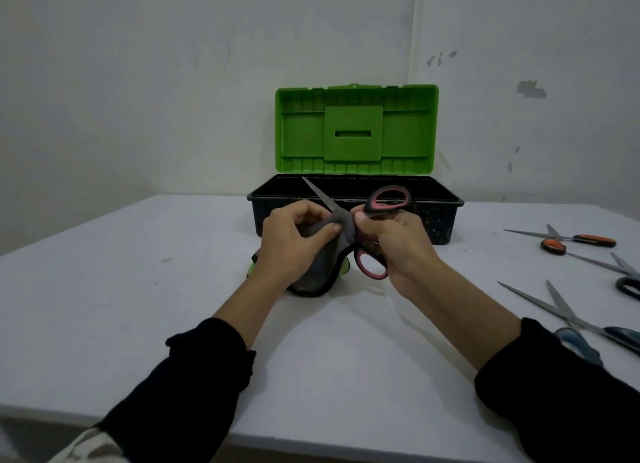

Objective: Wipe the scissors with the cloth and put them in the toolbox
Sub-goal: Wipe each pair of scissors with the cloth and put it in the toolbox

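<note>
Head view: the left hand (294, 240) is curled around a grey cloth (325, 254), thumb and fingers pinching the fabric over the lower part of the scissor blade. The right hand (398, 244) is clenched on the handles of the red-and-black scissors (377, 216) — one loop sticks up at 12 o'clock from the fist, the other hangs at 7 o'clock from it. The bare blade tip juts out of the cloth toward 11 o'clock, crossing in front of the toolbox (356, 213).

The toolbox stands open at 12 o'clock from the hands, black tray below, green lid (356, 130) upright against the wall. No brand or writing is legible anywhere.

At 3 o'clock on the white table (138, 289) lie more scissors — orange-handled scissors (575, 240), a dark-handled pair (627, 279) and blue-handled scissors (581, 327), all spread open.
</note>
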A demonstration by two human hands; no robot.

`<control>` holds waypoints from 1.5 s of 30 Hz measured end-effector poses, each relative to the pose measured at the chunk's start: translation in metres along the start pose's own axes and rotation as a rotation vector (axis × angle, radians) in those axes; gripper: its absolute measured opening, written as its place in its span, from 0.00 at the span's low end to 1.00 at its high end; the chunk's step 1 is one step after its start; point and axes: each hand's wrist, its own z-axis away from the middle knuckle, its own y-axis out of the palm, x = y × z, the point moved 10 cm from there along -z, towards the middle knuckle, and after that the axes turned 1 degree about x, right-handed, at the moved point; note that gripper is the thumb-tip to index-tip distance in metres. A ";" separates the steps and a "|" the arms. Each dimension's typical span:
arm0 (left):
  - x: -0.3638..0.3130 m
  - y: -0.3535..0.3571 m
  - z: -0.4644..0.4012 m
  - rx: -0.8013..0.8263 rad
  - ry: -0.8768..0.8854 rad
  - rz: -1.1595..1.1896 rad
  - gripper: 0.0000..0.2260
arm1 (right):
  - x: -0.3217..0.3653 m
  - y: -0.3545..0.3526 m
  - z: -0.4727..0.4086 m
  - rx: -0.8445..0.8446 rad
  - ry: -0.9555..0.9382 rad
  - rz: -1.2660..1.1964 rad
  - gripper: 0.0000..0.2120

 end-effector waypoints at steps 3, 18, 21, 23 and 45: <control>-0.002 -0.001 -0.002 0.044 0.012 -0.013 0.06 | 0.009 -0.004 -0.001 0.022 -0.006 0.026 0.07; -0.009 -0.005 0.005 -0.078 0.020 -0.074 0.10 | 0.006 0.003 0.004 -0.022 -0.022 -0.034 0.07; 0.006 -0.006 0.001 -0.030 -0.043 -0.096 0.12 | 0.013 -0.006 0.003 -0.033 -0.031 0.006 0.06; 0.016 -0.012 -0.001 -0.007 -0.089 -0.089 0.09 | 0.018 -0.014 0.000 -0.043 -0.038 0.011 0.06; 0.041 -0.032 -0.003 -0.062 -0.243 0.105 0.04 | 0.038 -0.031 -0.006 0.054 -0.028 0.100 0.07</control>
